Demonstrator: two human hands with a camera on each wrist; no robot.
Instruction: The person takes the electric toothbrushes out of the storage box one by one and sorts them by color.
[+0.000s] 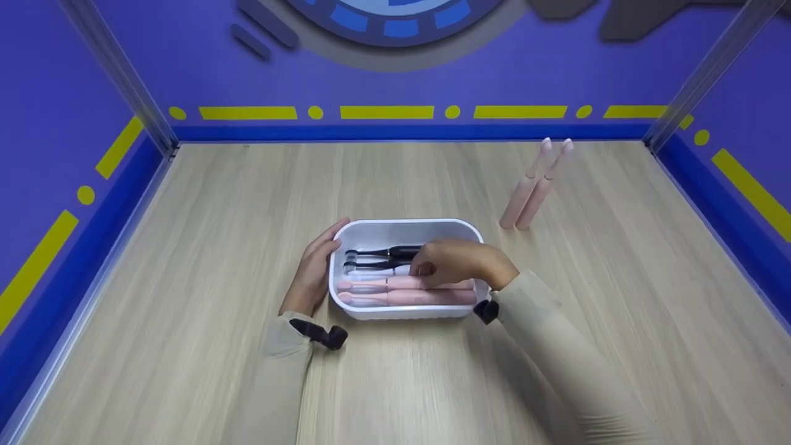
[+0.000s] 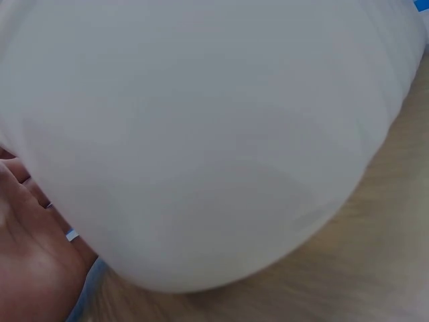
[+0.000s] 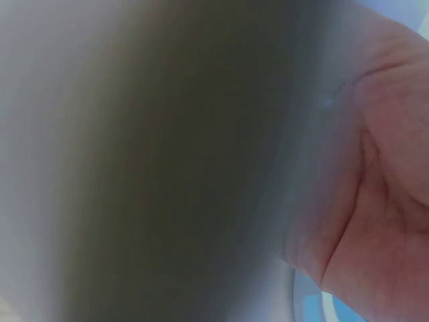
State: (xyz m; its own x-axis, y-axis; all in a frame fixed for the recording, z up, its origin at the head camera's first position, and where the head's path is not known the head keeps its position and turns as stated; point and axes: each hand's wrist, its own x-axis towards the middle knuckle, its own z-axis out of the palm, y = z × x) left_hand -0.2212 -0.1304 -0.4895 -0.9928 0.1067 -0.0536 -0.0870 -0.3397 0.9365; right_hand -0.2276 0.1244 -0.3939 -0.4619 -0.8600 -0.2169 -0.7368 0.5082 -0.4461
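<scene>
A white plastic basket [image 1: 406,314] stands mid-table with electric toothbrushes lying side by side in it. At the back are black toothbrushes [image 1: 405,251], then a white toothbrush [image 1: 403,271]. Two pink ones lie at the front, an upper pink toothbrush [image 1: 398,282] and a lower pink toothbrush [image 1: 426,298]. My right hand [image 1: 466,262] reaches over the right rim, its curled fingers pinching the upper pink handle; its fingertips are partly hidden. My left hand [image 1: 315,272] rests against the basket's left side, fingers fairly straight. The left wrist view shows the basket wall [image 2: 201,134] beside that palm.
Two more pink toothbrushes [image 1: 526,201] stand upright, close together, on the wooden table [image 1: 204,259] behind and to the right of the basket. Purple-blue panels [image 1: 395,93] enclose the back and sides. A blurred pale and dark surface fills most of the right wrist view.
</scene>
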